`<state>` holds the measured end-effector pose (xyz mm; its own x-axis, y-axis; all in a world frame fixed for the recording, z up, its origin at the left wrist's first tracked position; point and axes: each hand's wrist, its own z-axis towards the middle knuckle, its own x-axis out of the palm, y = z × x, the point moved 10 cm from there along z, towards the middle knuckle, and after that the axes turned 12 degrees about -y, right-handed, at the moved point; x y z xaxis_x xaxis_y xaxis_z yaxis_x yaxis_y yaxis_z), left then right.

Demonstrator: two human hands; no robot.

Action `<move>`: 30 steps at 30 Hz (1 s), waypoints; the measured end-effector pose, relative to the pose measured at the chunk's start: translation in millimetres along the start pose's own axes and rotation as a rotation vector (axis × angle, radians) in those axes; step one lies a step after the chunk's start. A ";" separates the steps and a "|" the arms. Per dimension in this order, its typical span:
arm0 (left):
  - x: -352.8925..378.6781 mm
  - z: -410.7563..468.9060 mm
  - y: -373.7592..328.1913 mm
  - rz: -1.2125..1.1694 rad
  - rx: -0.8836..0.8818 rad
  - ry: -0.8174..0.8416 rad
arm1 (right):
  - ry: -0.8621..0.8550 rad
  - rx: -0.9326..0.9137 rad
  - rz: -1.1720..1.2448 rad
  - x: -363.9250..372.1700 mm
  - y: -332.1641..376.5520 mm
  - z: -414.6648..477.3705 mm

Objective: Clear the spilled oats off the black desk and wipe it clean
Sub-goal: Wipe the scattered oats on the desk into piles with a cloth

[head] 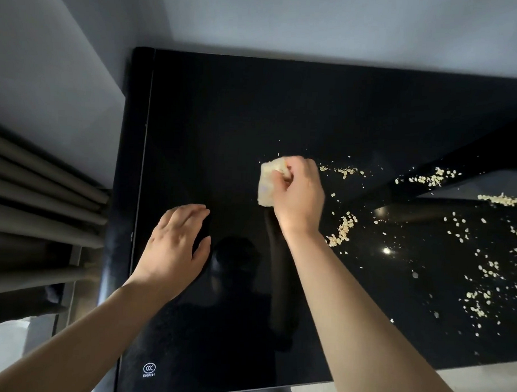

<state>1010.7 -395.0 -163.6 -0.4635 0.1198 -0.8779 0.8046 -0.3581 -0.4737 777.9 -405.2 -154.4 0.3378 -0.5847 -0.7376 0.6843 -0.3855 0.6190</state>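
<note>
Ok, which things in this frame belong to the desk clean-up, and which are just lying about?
In the job: black desk; spilled oats, mostly on its right side; pale cloth, gripped by the right hand; left hand, fingers straight, over the desk's left part.
Just there: grey curtain at left; CCC mark in the desk's near corner; wall behind.

The place reads as a room in a home, most likely a bedroom or study corner; a glossy black glass desk (225, 106) stands pushed against a plain pale wall (316, 22); heavy grey-brown curtains (32, 188) hang in folds just beside its left edge; a CCC safety mark (149, 368) is printed near the front corner; rolled oats (344, 228) lie scattered across the right half; a pale floor (479, 379) shows below the near edge.
</note>
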 end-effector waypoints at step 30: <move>-12.3 35.9 13.6 -0.012 -0.047 -0.083 | -0.051 0.038 -0.037 -8.9 -27.7 47.7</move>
<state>1013.9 -434.6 -156.8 -0.5008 0.0463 -0.8643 0.8144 -0.3131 -0.4886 725.1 -423.3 -152.1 0.2790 -0.6045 -0.7461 0.6706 -0.4335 0.6020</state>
